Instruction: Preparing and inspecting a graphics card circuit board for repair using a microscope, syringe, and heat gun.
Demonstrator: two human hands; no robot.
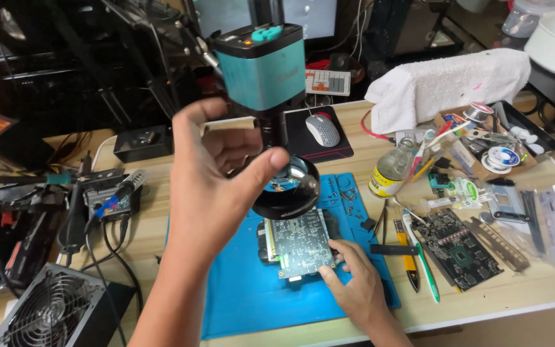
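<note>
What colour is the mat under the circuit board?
Blue mat, seen best in the head view.

Bright even daylight, soft shadows; raised hand slightly blurred; dark upper-left corner, perhaps underexposed.

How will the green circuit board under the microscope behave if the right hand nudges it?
The circuit board looks thin and rigid, so it should slide rather than flex. Perched on a dark block, it may tip. The right hand touches its edge.

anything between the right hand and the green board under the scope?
Nothing visible. The right hand already touches the lower right edge of the green circuit board on the blue mat. The left hand is up at the microscope's lens ring, above the board, not between the two.
</note>
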